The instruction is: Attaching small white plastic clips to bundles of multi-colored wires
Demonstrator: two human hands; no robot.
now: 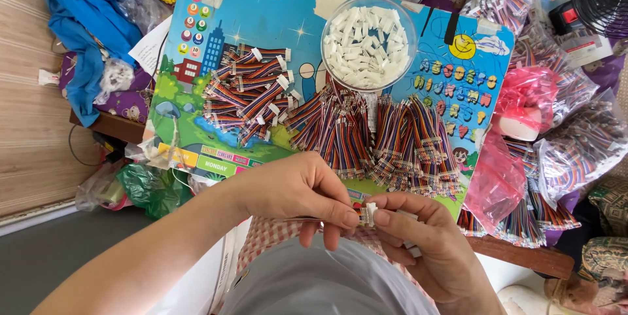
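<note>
One small white plastic connector (pixel 370 213) is being pinched between both hands, just below the board edge. Left hand (pixel 297 191): thumb and forefinger being kept narrow on the short multicoloured ribbon cable (pixel 320 219). Right hand (pixel 425 236): fingertips being closed on the connector. One clear round bowl of white plastic housings (pixel 368 43) and two loose heaps of cables (pixel 252 92) (pixel 386 138) are being kept on one colourful printed board (pixel 288 14).

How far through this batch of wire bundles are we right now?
Looks done: a pile of capped bundles lies at the board's left. In hand: the left hand and right hand pinch one white connector onto a bundle whose wires are mostly hidden. Left, apparently: a big heap of bundles mid-board, a bowl full of connectors, and more bagged bundles at right.
</note>
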